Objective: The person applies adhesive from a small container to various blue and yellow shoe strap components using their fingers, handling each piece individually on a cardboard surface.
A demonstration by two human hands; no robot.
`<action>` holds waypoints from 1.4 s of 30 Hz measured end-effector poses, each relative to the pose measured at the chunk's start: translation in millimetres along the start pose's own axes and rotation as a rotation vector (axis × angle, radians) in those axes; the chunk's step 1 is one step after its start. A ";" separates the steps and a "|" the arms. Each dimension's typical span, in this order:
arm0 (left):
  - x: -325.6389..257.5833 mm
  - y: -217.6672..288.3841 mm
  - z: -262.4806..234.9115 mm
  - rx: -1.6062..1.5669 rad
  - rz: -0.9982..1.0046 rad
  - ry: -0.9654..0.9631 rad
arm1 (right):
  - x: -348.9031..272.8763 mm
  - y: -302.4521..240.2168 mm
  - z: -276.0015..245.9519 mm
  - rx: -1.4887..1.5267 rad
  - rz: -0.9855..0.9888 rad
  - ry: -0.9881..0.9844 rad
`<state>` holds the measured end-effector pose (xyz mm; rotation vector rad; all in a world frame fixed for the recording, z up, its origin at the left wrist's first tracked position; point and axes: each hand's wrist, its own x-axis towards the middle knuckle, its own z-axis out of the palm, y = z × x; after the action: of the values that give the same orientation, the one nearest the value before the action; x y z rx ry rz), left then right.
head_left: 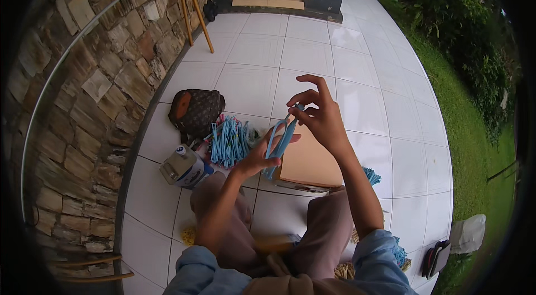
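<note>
A bunch of light blue strips (285, 140) hangs between my two hands above a box. My left hand (259, 160) is closed round the lower part of it, fingers partly behind the strips. My right hand (322, 118) pinches the upper end between thumb and fingertip, its other fingers raised and bent. Beneath them, a box with a flat tan top (312, 162) stands on the floor between my knees and the far tiles. Left of the box lies a pile of thin blue stick-like pieces (230, 143), some with pink ends.
A brown patterned bag (196, 112) and a jug with a white cap (187, 168) stand at the left. More blue bundles (372, 175) lie right of the box. A stone wall (92, 94) borders the left; grass (474, 155) borders the tiles at right. Bamboo poles (192, 7) lean at the back.
</note>
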<state>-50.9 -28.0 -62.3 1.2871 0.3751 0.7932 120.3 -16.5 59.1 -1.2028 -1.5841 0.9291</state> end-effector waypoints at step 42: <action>144.5 -15.5 98.5 0.476 0.043 -0.203 | -149.6 157.4 -142.9 0.152 0.161 0.919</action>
<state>117.8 3.4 -25.3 1.8099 0.3863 0.6188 317.4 -118.1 -76.7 -1.3773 -0.6797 0.4501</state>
